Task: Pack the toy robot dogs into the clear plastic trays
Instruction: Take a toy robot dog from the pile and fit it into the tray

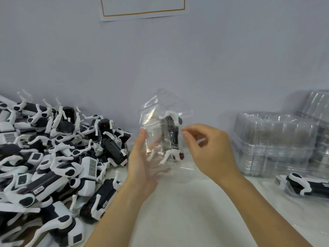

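We see bright, even light, soft shadows, glare on the tray (165,136) and stack (274,143), slight blur, wide-angle bending at edges

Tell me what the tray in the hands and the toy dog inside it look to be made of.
Clear tray: thin transparent plastic, glossy; the left hand shows through it and it glints. Toy robot dog: apparently hard moulded plastic, black body, white legs, smooth with a slight sheen.
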Available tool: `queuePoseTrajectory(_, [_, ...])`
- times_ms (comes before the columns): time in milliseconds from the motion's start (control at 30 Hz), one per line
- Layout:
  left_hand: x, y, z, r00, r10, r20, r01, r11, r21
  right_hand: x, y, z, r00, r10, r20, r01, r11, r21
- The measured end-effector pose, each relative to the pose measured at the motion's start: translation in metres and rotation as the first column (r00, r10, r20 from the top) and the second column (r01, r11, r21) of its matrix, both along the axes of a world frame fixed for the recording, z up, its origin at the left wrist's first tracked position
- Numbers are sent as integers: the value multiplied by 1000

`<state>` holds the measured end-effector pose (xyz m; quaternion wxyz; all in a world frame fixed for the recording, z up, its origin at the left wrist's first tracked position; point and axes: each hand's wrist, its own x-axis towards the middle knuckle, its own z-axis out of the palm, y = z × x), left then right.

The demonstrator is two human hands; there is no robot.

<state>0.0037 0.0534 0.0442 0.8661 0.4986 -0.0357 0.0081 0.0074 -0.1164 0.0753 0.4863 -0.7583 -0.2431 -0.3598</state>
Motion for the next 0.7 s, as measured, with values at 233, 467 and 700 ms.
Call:
queuePoseTrajectory(233, [-8,-12,3,998,-58,8,57,996,66,0,-7,6,996,-77,-50,82,991,109])
queuePoseTrajectory(467, [-9,-12,5,998,-56,-6,56,994,89,1,-9,9,994,-80,-73,88,989,116])
queuePoseTrajectory(700, [-10,-7,3,997,-64,43,55,983,176,-2,-6,10,999,-41,-31,44,991,126])
